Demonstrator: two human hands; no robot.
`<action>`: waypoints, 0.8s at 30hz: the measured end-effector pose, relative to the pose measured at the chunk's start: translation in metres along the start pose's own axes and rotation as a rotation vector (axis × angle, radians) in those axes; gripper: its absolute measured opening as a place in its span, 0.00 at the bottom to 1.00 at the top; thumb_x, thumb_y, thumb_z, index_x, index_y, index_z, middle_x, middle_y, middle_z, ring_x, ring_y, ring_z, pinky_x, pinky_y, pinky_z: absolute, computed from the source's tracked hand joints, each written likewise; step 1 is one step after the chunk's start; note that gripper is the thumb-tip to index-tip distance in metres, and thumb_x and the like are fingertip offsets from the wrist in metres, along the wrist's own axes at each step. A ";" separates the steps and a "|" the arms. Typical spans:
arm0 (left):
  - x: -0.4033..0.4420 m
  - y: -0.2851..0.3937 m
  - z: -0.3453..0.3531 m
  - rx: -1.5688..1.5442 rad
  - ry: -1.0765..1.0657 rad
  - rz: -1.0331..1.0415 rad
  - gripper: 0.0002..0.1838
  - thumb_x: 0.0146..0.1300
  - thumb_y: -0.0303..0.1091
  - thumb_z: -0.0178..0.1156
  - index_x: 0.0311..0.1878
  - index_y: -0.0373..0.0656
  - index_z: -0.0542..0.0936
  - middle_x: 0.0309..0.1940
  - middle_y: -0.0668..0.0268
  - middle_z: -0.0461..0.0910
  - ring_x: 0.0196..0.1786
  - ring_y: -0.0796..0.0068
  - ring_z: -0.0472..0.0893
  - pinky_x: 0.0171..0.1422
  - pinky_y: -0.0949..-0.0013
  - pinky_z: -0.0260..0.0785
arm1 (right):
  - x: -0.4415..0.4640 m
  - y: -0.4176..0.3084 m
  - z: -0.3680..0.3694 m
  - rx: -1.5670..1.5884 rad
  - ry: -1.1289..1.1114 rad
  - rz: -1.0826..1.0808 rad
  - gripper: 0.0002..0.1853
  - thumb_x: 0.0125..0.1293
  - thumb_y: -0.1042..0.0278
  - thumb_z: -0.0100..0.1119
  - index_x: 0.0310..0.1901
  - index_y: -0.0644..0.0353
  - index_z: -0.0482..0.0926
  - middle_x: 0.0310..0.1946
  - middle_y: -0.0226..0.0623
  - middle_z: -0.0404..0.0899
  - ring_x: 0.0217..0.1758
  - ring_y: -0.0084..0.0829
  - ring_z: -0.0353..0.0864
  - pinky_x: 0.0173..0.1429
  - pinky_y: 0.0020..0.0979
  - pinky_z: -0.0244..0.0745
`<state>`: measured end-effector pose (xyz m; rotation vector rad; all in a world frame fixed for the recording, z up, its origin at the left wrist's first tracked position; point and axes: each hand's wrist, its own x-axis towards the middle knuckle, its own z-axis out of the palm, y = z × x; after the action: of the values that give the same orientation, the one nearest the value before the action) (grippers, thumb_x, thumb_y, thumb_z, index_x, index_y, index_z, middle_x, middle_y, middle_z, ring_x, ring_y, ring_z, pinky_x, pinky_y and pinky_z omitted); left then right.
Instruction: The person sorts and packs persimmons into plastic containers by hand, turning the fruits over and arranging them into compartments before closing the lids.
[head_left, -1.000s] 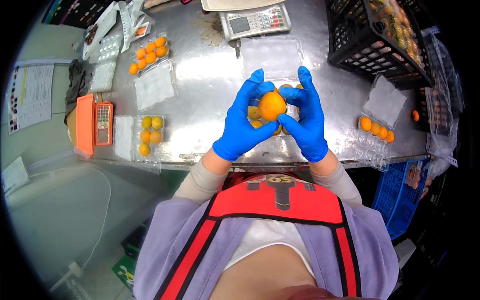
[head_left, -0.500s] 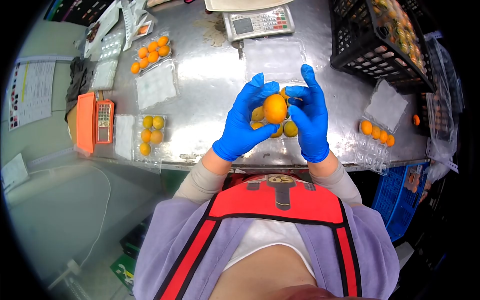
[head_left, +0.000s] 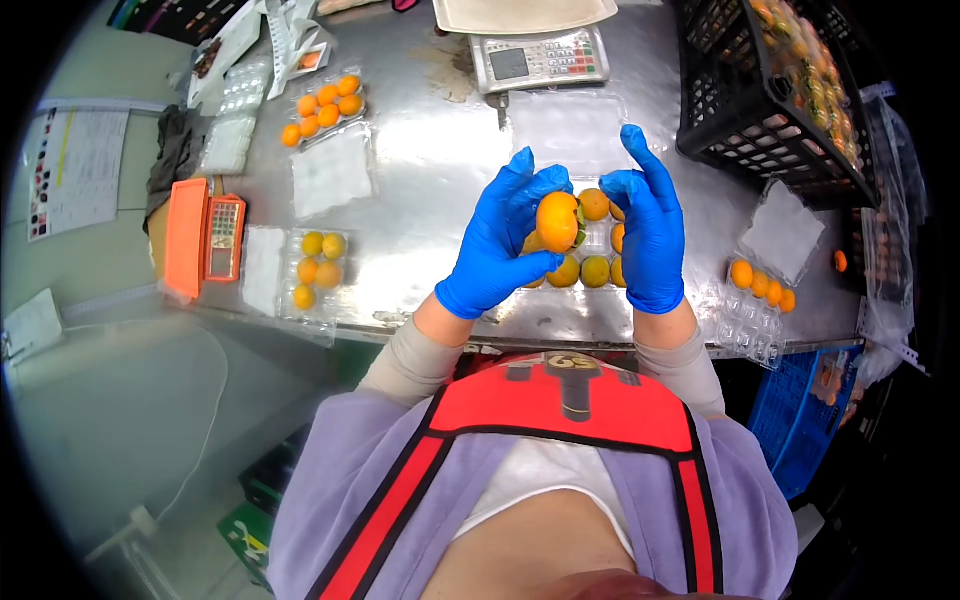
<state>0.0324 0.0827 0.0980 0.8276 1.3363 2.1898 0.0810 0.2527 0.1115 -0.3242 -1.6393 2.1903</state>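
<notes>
One orange fruit (head_left: 558,222), green leaf end turned toward the right hand (head_left: 655,245), is up above the middle tray (head_left: 598,238); left hand (head_left: 500,245) grips it between thumb and fingers; right hand is released, fingers spread, just beside the fruit with a gap between; both hands wear blue gloves. Middle tray is clear plastic on the metal worktop (head_left: 430,180), partly filled with yellow-orange fruit, some hidden by the hands; its clear lid (head_left: 568,125) lies flat beyond it; scale (head_left: 540,62) sits past the lid. Left side of worktop: far tray (head_left: 363,118) with seven fruit, near tray (head_left: 326,302) with five; orange keypad device (head_left: 224,238) left of the near one. Right side: side tray (head_left: 748,328) with a row of four fruit; black crate (head_left: 770,150) behind it, packed with wrapped fruit; blue crate (head_left: 800,420) below worktop level.
</notes>
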 end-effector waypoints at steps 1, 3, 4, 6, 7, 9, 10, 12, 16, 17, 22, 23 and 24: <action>0.001 0.002 -0.001 -0.008 0.003 -0.004 0.50 0.47 0.18 0.65 0.71 0.50 0.48 0.65 0.56 0.61 0.67 0.60 0.63 0.70 0.59 0.56 | 0.000 0.000 0.000 -0.002 0.007 -0.005 0.23 0.65 0.70 0.46 0.62 0.65 0.65 0.40 0.32 0.76 0.40 0.18 0.72 0.52 0.22 0.65; 0.003 0.003 -0.003 -0.012 0.006 -0.006 0.50 0.47 0.18 0.65 0.71 0.50 0.48 0.66 0.56 0.60 0.67 0.60 0.63 0.70 0.59 0.56 | -0.002 0.001 -0.001 0.008 0.001 0.012 0.23 0.66 0.69 0.46 0.62 0.65 0.65 0.42 0.33 0.76 0.41 0.18 0.72 0.52 0.23 0.65; 0.004 0.002 -0.005 -0.014 0.020 -0.010 0.50 0.47 0.18 0.65 0.71 0.51 0.48 0.66 0.56 0.60 0.67 0.59 0.62 0.70 0.58 0.56 | -0.002 0.002 -0.001 0.015 -0.003 0.031 0.23 0.66 0.69 0.46 0.62 0.65 0.65 0.44 0.33 0.76 0.41 0.19 0.72 0.52 0.23 0.65; 0.005 0.002 -0.009 -0.015 0.035 -0.016 0.51 0.47 0.18 0.65 0.71 0.51 0.48 0.66 0.56 0.60 0.67 0.59 0.62 0.70 0.58 0.56 | -0.002 0.005 -0.002 0.004 -0.019 0.021 0.23 0.66 0.69 0.46 0.62 0.65 0.65 0.45 0.34 0.76 0.41 0.19 0.72 0.52 0.23 0.66; 0.006 0.001 -0.010 -0.027 0.038 -0.017 0.51 0.47 0.18 0.65 0.72 0.51 0.48 0.66 0.56 0.60 0.68 0.59 0.62 0.70 0.58 0.55 | -0.002 0.007 -0.003 -0.011 -0.033 0.011 0.23 0.66 0.69 0.46 0.62 0.65 0.65 0.47 0.34 0.75 0.41 0.18 0.72 0.51 0.23 0.66; 0.007 0.000 -0.012 -0.041 0.040 -0.021 0.51 0.47 0.18 0.65 0.72 0.51 0.47 0.66 0.56 0.60 0.68 0.59 0.62 0.71 0.58 0.55 | -0.001 0.011 -0.006 -0.041 -0.051 0.018 0.23 0.65 0.69 0.47 0.61 0.66 0.65 0.47 0.35 0.75 0.43 0.20 0.73 0.52 0.25 0.67; 0.008 0.000 -0.013 -0.045 0.036 -0.024 0.51 0.47 0.18 0.66 0.72 0.51 0.47 0.66 0.56 0.60 0.68 0.59 0.62 0.70 0.58 0.55 | 0.000 0.012 -0.006 -0.072 -0.069 0.023 0.23 0.65 0.69 0.48 0.61 0.66 0.66 0.47 0.36 0.75 0.44 0.22 0.73 0.52 0.26 0.68; 0.010 -0.001 -0.014 -0.051 0.029 -0.028 0.52 0.46 0.19 0.66 0.72 0.51 0.47 0.66 0.56 0.59 0.68 0.59 0.62 0.70 0.58 0.56 | -0.006 0.006 0.009 -0.064 -0.024 -0.089 0.23 0.62 0.69 0.52 0.59 0.66 0.67 0.48 0.37 0.75 0.46 0.25 0.74 0.53 0.28 0.69; 0.014 -0.003 -0.016 -0.032 0.089 -0.050 0.48 0.47 0.18 0.64 0.71 0.47 0.50 0.64 0.57 0.63 0.66 0.63 0.64 0.69 0.61 0.57 | 0.003 -0.010 0.017 -0.547 -0.257 -0.628 0.26 0.53 0.70 0.61 0.55 0.65 0.72 0.48 0.41 0.75 0.50 0.34 0.75 0.55 0.34 0.70; 0.017 -0.004 -0.020 0.021 0.112 -0.051 0.47 0.48 0.19 0.64 0.70 0.46 0.51 0.63 0.57 0.64 0.66 0.64 0.65 0.68 0.62 0.59 | 0.002 -0.007 0.020 -0.693 -0.309 -0.603 0.28 0.49 0.72 0.63 0.55 0.62 0.73 0.47 0.42 0.75 0.49 0.35 0.76 0.55 0.33 0.70; 0.037 -0.024 -0.088 0.697 0.499 -0.073 0.43 0.48 0.25 0.66 0.69 0.47 0.57 0.55 0.60 0.70 0.55 0.71 0.72 0.53 0.69 0.69 | 0.003 0.004 0.019 -0.544 -0.336 -0.393 0.28 0.52 0.74 0.61 0.58 0.62 0.70 0.48 0.41 0.76 0.48 0.33 0.77 0.56 0.31 0.69; 0.042 -0.026 -0.105 0.801 0.536 -0.040 0.43 0.47 0.27 0.67 0.68 0.46 0.59 0.53 0.61 0.70 0.53 0.71 0.73 0.52 0.69 0.68 | 0.003 0.014 0.017 -0.469 -0.268 -0.341 0.28 0.53 0.75 0.60 0.59 0.64 0.69 0.50 0.41 0.75 0.48 0.31 0.77 0.56 0.31 0.69; 0.044 -0.031 -0.123 0.904 0.572 -0.010 0.43 0.46 0.29 0.68 0.67 0.46 0.60 0.51 0.61 0.71 0.51 0.71 0.73 0.51 0.69 0.68 | 0.004 0.020 0.014 -0.396 -0.199 -0.284 0.28 0.54 0.76 0.59 0.59 0.65 0.68 0.53 0.42 0.74 0.48 0.30 0.77 0.57 0.31 0.69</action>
<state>-0.0822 0.0465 0.0379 0.4417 2.6883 1.8183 0.0686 0.2372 0.0962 0.0261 -2.0840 1.7296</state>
